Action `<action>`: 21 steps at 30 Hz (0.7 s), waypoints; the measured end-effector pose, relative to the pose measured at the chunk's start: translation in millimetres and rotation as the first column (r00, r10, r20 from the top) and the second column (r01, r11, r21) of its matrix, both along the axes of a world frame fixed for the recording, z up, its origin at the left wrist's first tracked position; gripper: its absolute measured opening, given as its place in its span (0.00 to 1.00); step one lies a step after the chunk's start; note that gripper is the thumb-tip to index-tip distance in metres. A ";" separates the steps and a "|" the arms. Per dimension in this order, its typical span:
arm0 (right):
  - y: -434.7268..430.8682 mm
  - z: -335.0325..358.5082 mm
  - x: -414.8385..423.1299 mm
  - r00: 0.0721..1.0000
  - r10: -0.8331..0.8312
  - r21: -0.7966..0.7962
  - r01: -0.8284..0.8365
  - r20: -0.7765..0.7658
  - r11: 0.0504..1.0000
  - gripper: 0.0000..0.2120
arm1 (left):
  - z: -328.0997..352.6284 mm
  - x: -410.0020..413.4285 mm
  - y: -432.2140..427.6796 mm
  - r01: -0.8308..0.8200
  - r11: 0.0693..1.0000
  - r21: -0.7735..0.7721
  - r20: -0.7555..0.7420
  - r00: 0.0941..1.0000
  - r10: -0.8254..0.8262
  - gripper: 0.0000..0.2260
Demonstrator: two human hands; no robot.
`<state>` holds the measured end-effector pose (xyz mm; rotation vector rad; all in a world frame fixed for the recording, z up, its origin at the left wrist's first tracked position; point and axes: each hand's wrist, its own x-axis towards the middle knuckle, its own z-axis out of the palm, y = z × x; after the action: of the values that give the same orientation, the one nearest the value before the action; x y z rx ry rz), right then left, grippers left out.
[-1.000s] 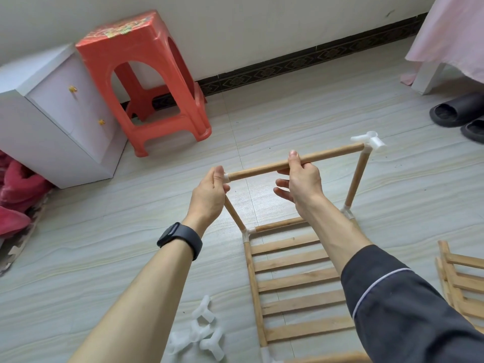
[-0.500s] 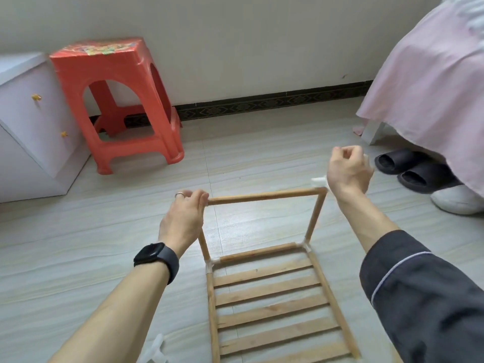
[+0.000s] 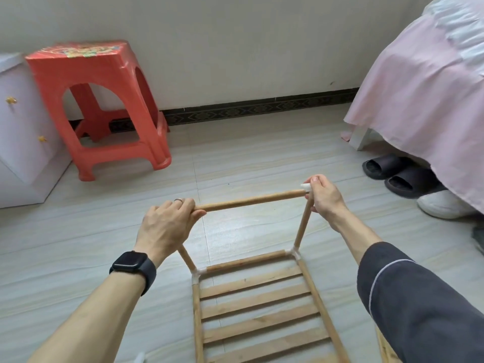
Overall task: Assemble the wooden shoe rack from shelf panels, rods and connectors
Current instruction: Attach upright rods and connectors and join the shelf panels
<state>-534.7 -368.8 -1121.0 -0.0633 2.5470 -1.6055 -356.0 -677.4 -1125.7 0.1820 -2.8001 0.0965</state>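
Gripping the left end of the horizontal rod (image 3: 251, 199), the left hand (image 3: 167, 226) has its fingers curled over the top of the wood, knuckles up. It hides the joint beneath it. A ring (image 3: 179, 199) sits on one finger and a dark watch (image 3: 133, 265) on the wrist behind.

At the rod's other end the right hand (image 3: 324, 197) pinches a white connector (image 3: 306, 186) between thumb and fingertips, fingers curled round the corner where the rod meets the right upright rod (image 3: 302, 224). That upright slants down from just under the right hand to the right corner connector (image 3: 293, 252) of the shelf panel (image 3: 256, 305). The left upright rod (image 3: 186, 259) runs from beneath the heel of the left hand down to the left corner connector (image 3: 197, 273).

The shelf panel lies flat on the floor (image 3: 235, 158), below and between the two wrists. Its slats run crosswise between two long side rails, and its near end is cut off by the picture's edge. A dark sleeve (image 3: 419, 305) covers the right forearm.

Beyond the left hand, well apart from it, stands a red plastic stool (image 3: 104, 100), with a white cabinet (image 3: 23, 132) just beside it on the outer side. Beyond and outward of the right hand, black slippers (image 3: 392, 174) and a white shoe (image 3: 442, 205) lie at the foot of a bed draped in pink cloth (image 3: 424, 87).
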 end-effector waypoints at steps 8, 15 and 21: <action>-2.7 -5.2 -4.0 0.999 -0.024 -0.018 0.024 -0.031 1.000 0.16 | 1.1 -15.8 4.0 -0.093 0.995 0.017 0.083 0.992 0.092 0.21; -8.0 -5.9 -4.4 0.998 -0.039 -0.019 0.038 -0.057 0.999 0.16 | -0.5 -14.0 4.7 -0.063 0.998 -0.019 0.070 0.995 0.065 0.23; -5.4 -9.0 -5.5 0.997 -0.053 -0.051 0.050 -0.053 0.997 0.16 | 1.8 -13.2 7.4 -0.066 0.998 -0.006 0.101 0.993 0.066 0.23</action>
<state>-540.3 -374.3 -1130.0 -0.0470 2.5690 -1.7092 -369.2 -670.0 -1123.9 0.2770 -2.8955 0.1286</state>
